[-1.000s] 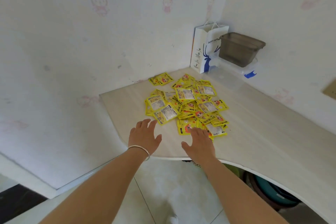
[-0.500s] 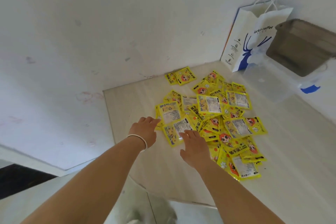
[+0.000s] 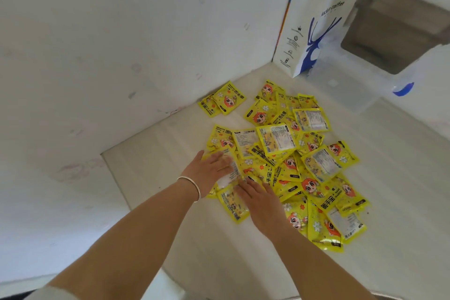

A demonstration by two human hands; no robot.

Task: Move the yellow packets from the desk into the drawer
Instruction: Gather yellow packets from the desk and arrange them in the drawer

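Yellow hand-warmer packets (image 3: 287, 161) heaped mid-desk (image 3: 151, 178), spreading from the near-left edge toward the back corner. Left hand (image 3: 209, 173) flat, fingers straight, on the pile's near-left fringe; right hand (image 3: 260, 200) beside it, likewise flat, gripping nothing. Both equally near. No drawer visible.
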